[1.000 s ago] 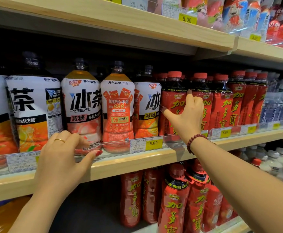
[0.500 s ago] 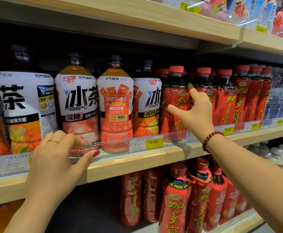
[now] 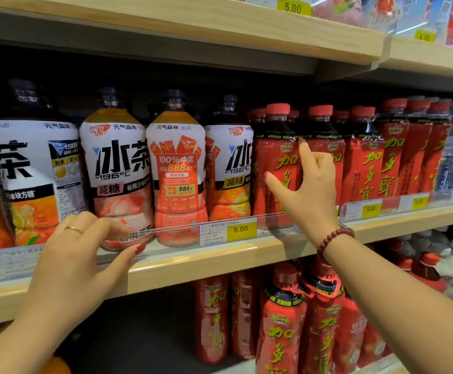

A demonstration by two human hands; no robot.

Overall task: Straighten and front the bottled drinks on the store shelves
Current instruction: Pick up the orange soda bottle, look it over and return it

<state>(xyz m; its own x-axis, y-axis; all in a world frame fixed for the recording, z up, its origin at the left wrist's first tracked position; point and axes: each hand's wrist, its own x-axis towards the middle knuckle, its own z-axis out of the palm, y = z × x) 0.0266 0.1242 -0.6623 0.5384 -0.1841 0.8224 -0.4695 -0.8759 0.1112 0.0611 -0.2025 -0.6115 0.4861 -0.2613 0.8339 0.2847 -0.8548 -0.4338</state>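
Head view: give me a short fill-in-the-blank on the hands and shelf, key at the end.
1. The right hand reaches to bottles with ____ caps.
2. The left hand wears a gold ____ on one finger.
3. The yellow price tag below the iced tea bottle reads ____.
4. The right wrist carries a beaded ____.

Missing words: red; ring; 5.00; bracelet

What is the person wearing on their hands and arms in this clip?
Both forearms are bare, with no sleeves in view. The left hand has a thin gold ring on one finger and red nail polish. The right hand also has red nails, with a dark red bead bracelet at the wrist.
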